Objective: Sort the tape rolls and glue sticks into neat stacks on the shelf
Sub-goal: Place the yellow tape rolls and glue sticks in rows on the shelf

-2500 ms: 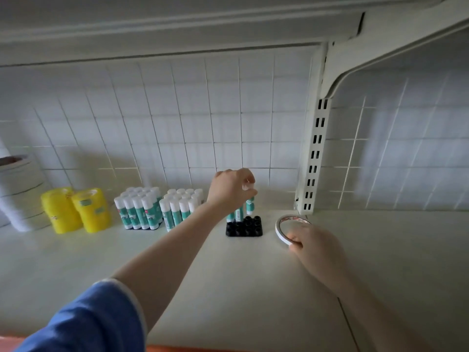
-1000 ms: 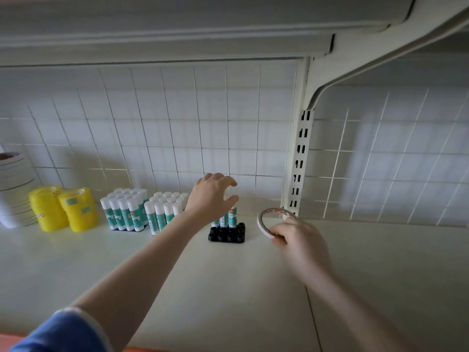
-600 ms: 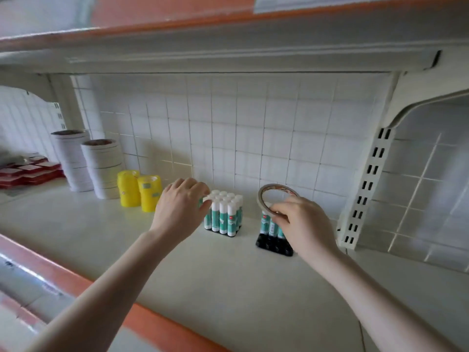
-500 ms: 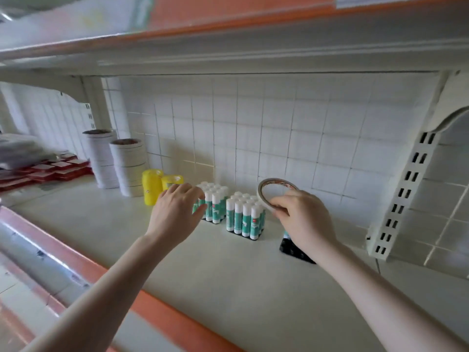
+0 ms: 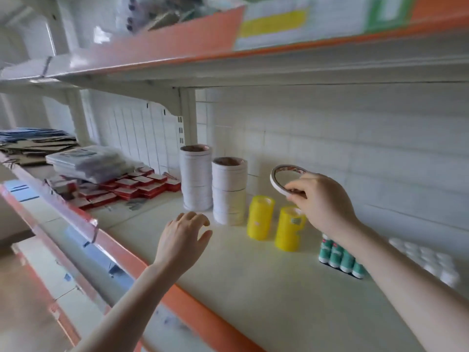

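Tape roll: I am holding one thin tape roll [image 5: 286,179] in the air, tilted, at about 1 o'clock from the nearer white stack [image 5: 229,190] and just above the yellow rolls.
Right grip: my right hand [image 5: 321,203] is pinching the roll's lower rim, thumb and fingers curled on the band, the ring's open centre facing me.
Left grip: my left hand [image 5: 184,238] is hovering with fingers loosely spread and holding nothing, near the foot of the nearer stack, at its 7 o'clock.
Handling: I am judging the roll to be light and stiff as a hoop, yet narrow enough to tip or roll if set down on edge. A rim pinch should suit it; laying it flat on a stack top looks safest.
Tall stacks: two white stacks, the farther one [image 5: 196,177] at 10 o'clock from the nearer.
Yellow rolls: two, one [image 5: 260,217] beside the nearer stack, the other [image 5: 289,228] partly behind my wrist.
Glue sticks: a front row of about four [image 5: 340,257] is showing under my forearm; a second cluster of white caps [image 5: 426,257] is too blurred to count.
Shelf: all of it is standing on the shelf [image 5: 266,283].
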